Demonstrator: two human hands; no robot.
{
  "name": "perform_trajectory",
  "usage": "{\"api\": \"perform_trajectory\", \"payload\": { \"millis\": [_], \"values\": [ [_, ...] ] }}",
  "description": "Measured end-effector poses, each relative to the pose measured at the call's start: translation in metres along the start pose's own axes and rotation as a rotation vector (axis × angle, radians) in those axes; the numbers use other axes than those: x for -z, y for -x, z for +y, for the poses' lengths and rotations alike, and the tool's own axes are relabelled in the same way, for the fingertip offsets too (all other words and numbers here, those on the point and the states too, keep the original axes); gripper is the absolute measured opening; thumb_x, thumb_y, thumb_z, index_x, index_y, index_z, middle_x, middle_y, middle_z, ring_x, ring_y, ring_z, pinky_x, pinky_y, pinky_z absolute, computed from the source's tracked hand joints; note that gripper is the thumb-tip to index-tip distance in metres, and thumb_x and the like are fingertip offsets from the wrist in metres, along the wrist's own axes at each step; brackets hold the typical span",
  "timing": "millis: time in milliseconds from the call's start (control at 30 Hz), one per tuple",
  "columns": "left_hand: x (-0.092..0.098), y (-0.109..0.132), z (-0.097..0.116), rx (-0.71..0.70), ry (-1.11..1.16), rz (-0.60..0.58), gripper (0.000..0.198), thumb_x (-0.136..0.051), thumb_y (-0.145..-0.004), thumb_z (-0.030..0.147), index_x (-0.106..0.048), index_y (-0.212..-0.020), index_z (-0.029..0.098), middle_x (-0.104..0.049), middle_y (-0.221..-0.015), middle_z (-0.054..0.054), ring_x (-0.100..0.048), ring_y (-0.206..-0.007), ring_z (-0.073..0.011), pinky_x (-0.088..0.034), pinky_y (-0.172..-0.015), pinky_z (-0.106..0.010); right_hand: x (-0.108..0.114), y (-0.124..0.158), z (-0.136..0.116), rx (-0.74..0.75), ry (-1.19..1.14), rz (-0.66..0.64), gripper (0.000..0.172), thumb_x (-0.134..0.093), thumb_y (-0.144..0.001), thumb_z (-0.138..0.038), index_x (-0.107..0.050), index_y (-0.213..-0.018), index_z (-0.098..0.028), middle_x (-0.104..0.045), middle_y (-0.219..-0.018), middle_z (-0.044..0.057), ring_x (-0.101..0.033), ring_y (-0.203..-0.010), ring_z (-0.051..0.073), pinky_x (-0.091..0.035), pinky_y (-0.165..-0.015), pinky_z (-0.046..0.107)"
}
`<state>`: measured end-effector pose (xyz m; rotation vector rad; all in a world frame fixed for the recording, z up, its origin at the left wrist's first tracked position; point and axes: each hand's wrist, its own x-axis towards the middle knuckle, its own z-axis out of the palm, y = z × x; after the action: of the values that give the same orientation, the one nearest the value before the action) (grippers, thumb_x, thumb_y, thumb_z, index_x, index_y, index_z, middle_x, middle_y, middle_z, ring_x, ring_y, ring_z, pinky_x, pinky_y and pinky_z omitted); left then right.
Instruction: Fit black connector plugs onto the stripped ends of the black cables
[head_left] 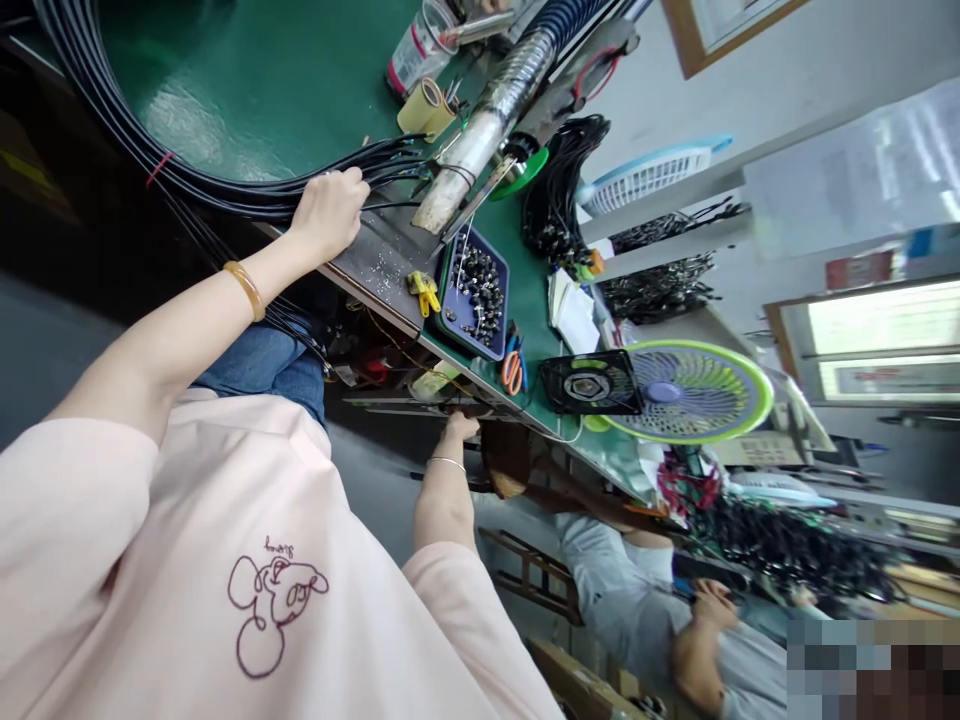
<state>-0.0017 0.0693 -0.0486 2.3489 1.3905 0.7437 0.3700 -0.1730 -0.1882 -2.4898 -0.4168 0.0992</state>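
The whole view is turned on its side. My left hand, with an amber bangle on the wrist, is closed round a bundle of black cables that lies across the green bench. The cable ends fan out just past my fingers toward a foil-wrapped pipe. My right hand, with a thin silver bracelet on the wrist, reaches to the bench's front edge by a shelf underneath. Its fingers are hidden there.
A blue tray holds several small black parts, with yellow clips beside it. Orange-handled scissors, a black square fan and a green desk fan stand further along. Another person in a grey shirt sits beyond.
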Motion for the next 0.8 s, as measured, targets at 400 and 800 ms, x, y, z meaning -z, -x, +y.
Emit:
{"api": "perform_trajectory", "payload": {
  "millis": [400, 800],
  "values": [
    [0.011, 0.006, -0.002, -0.053, -0.085, -0.001, 0.034, -0.039, -0.092, 0.021, -0.069, -0.106, 0.018, -0.065, -0.115, -0.016, -0.060, -0.107, -0.0335, -0.045, -0.086, -0.046, 0.007, 0.029, -0.017, -0.025, -0.237, -0.264, 0.038, -0.061, -0.094, -0.040, -0.058, -0.124, -0.017, -0.062, -0.126, 0.008, -0.064, -0.109, 0.022, -0.057, -0.092, 0.044],
    [0.038, 0.007, -0.004, -0.132, -0.339, -0.035, 0.027, -0.046, -0.090, 0.023, -0.072, -0.093, 0.018, -0.071, -0.092, -0.016, -0.066, -0.095, -0.0339, -0.051, -0.073, -0.045, 0.060, 0.111, -0.091, 0.339, -0.437, -0.732, 0.031, -0.077, -0.073, -0.051, -0.076, -0.083, -0.021, -0.079, -0.088, 0.007, -0.076, -0.087, 0.027, -0.059, -0.089, 0.042]
  ]
}}
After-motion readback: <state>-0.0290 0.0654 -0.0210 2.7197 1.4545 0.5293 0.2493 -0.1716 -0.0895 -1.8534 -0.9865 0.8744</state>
